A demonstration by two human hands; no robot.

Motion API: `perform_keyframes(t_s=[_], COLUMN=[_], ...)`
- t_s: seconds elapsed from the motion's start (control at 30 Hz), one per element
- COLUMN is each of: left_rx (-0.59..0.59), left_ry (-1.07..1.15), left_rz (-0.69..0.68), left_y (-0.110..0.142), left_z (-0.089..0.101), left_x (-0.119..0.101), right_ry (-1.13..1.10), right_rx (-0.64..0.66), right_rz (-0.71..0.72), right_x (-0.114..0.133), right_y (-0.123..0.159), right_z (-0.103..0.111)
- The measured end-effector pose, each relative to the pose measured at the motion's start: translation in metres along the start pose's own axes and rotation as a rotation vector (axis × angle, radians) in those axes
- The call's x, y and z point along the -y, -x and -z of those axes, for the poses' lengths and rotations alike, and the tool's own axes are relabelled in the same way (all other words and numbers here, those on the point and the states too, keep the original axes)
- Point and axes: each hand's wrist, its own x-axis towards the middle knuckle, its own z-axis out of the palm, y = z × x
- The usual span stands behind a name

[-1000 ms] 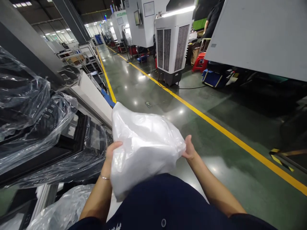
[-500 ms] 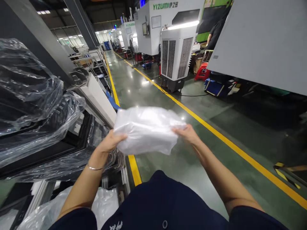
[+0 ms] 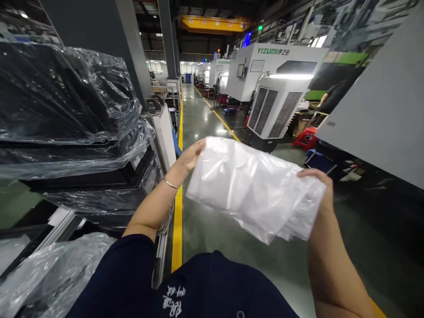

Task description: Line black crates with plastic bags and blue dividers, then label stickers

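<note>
Fingers [image 3: 200,144] of our L hand [image 3: 188,160] grip the upper L corner of a folded white plastic bundle [image 3: 245,183]; our R hand [image 3: 323,187] clasps its R end, w/ thumb [image 3: 309,173] on top, the rest hidden behind. We hold it in the air, in front of our dark shirt [image 3: 215,282], above the green floor [image 3: 212,238]. Beside us on L: black parts [image 3: 66,97] wrapped in clear film; farther ahead, slightly R, a white air cooler [image 3: 263,108].

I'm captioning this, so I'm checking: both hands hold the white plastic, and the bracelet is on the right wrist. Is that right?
The side is wrong: the head view shows the bracelet on the left wrist. The left hand and right hand do hold the white plastic.
</note>
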Motion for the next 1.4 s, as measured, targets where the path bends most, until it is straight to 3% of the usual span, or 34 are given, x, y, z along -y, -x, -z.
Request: perform_keyframes(t_s=[0.07,0.17,0.3,0.37,0.43,0.53,0.67,0.73,0.8,0.9,0.97,1.03,1.17,1.3,1.4], left_rx=[0.079,0.114,0.118,0.119,0.102,0.1,0.177,0.259,0.394,0.597,0.644,0.683,0.798,0.637,0.547], left_ry=[0.017,0.04,0.14,0.092,-0.002,-0.066,-0.181,-0.346,-0.541,-0.79,-0.893,-0.915,-0.897,-0.889,-0.592], left_rz=[0.155,0.298,0.208,0.169,0.152,0.086,-0.108,-0.172,-0.217,-0.284,-0.315,-0.287,-0.155,-0.173,-0.095], left_y=[0.003,0.003,0.005,0.01,0.014,0.019,0.019,0.019,0.019,0.017,0.015,0.015,0.021,0.029,0.031], left_z=[0.005,0.008,0.0,-0.006,-0.009,-0.007,-0.005,-0.013,-0.03,-0.063,-0.077,-0.076,-0.037,-0.002,0.01], left_x=[0.016,0.04,0.055,0.061,0.067,0.066,0.043,0.035,0.036,0.048,0.053,0.047,0.023,0.025,0.041], right_ry=[-0.065,-0.068,0.058,0.121,0.185,0.256,0.551,0.689,0.629,0.426,0.45,0.43,0.281,0.189,0.143], right_rx=[-0.062,0.012,0.109,0.144,0.205,0.327,0.689,0.714,0.685,0.74,0.768,0.745,0.413,0.17,0.136], right_rz=[-0.055,-0.061,0.192,0.344,0.405,0.269,0.015,-0.056,-0.023,0.079,0.034,-0.046,-0.128,-0.176,-0.225], right_x=[0.007,0.01,0.024,0.036,0.049,0.063,0.067,0.064,0.058,0.039,0.022,0.008,-0.007,-0.012,-0.018], right_y=[0.003,0.008,0.02,0.029,0.038,0.04,0.009,-0.006,-0.008,0.013,0.031,0.044,0.047,0.045,0.047], right_z=[0.004,0.01,0.013,0.01,0.01,0.032,0.093,0.107,0.094,0.031,-0.01,-0.031,-0.019,-0.008,-0.01])
